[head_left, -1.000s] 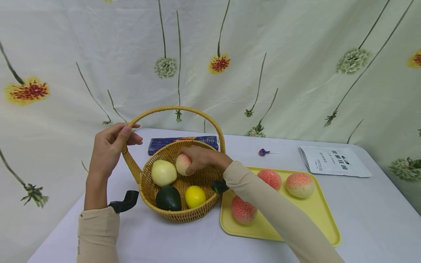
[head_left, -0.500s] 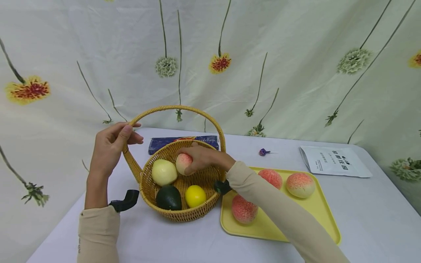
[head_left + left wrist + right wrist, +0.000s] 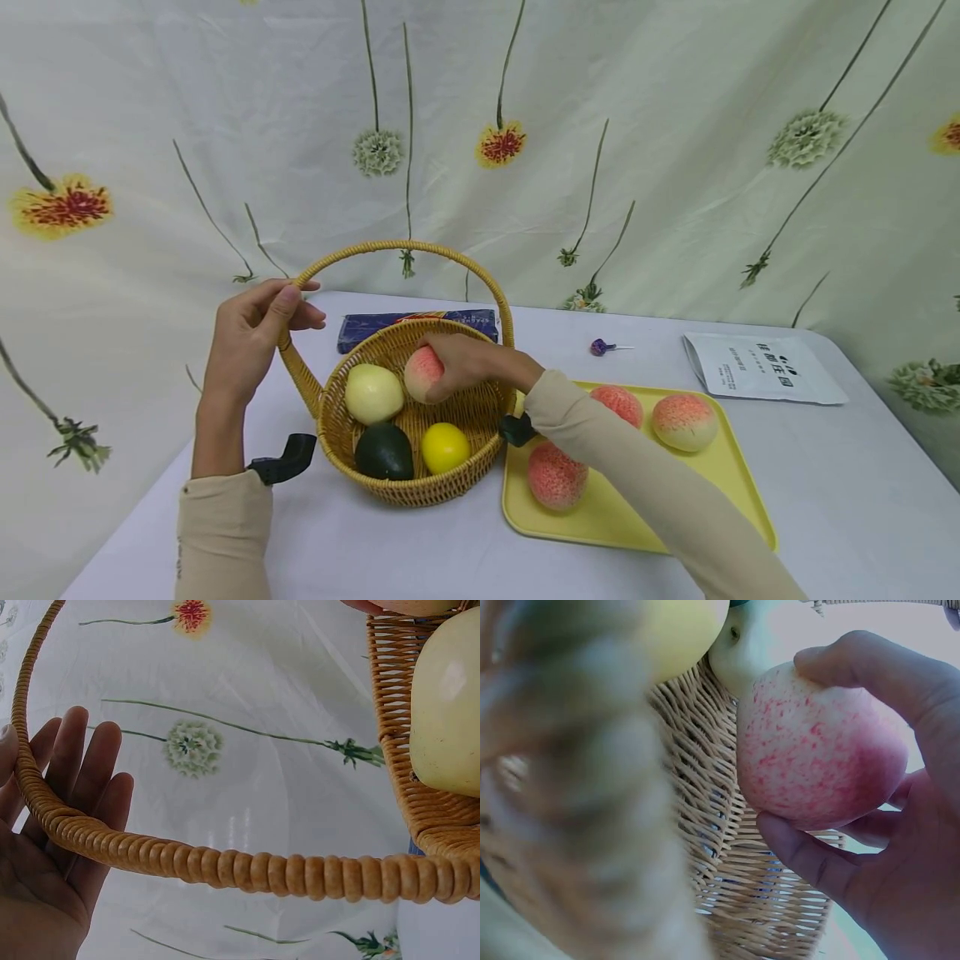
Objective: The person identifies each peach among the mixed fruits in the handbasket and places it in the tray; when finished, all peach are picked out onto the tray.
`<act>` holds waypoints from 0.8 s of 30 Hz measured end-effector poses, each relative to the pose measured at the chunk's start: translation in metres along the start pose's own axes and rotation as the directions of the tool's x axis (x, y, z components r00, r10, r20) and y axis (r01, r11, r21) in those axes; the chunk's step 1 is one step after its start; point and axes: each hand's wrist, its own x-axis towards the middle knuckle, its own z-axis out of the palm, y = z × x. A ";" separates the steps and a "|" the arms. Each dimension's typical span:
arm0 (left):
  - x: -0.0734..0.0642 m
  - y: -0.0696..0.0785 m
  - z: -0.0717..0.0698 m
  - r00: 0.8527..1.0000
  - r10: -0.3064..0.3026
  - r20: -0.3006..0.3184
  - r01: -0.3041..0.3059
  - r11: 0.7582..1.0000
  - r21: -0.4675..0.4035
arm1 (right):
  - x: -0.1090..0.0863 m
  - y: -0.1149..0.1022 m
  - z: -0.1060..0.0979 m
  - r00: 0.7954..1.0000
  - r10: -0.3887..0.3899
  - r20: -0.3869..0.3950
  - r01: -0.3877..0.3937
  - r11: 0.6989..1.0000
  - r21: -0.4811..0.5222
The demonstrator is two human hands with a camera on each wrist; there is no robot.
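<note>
My left hand (image 3: 247, 342) holds the left side of the wicker basket's (image 3: 420, 496) arched handle (image 3: 225, 870), thumb on one side and fingers behind it. Inside the basket, my right hand (image 3: 472, 364) grips a red-and-white peach (image 3: 821, 754) between thumb and fingers. Left of that peach sits a pale yellow-green fruit (image 3: 373, 394). A dark green avocado-like fruit (image 3: 384, 452) and a yellow lemon-like fruit (image 3: 446, 448) lie at the basket's front. The basket's right inner floor shows bare weave.
A yellow tray (image 3: 630, 525) right of the basket bears several peaches (image 3: 685, 422), partly under my right forearm. Behind the basket lies a blue spaghetti box (image 3: 360, 329). A purple lollipop (image 3: 598, 347) and a white pouch (image 3: 765, 367) lie at the back right.
The right hand and its peach have shifted slightly right and turned within the basket, showing more of the peach's red side. The left hand stays on the handle.
</note>
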 end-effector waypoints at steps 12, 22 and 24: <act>0.000 0.000 0.001 1.000 0.009 -0.003 -0.009 1.000 -0.006 | -0.011 0.006 0.000 0.999 -0.030 -0.013 0.029 0.999 -0.037; 0.000 0.001 0.001 1.000 0.000 -0.005 0.000 1.000 -0.002 | -0.021 0.006 0.006 0.996 -0.081 -0.038 0.080 0.997 -0.021; 0.000 0.001 0.000 1.000 0.000 -0.006 0.000 1.000 0.001 | -0.023 0.006 0.007 0.996 -0.086 -0.037 0.086 0.996 -0.021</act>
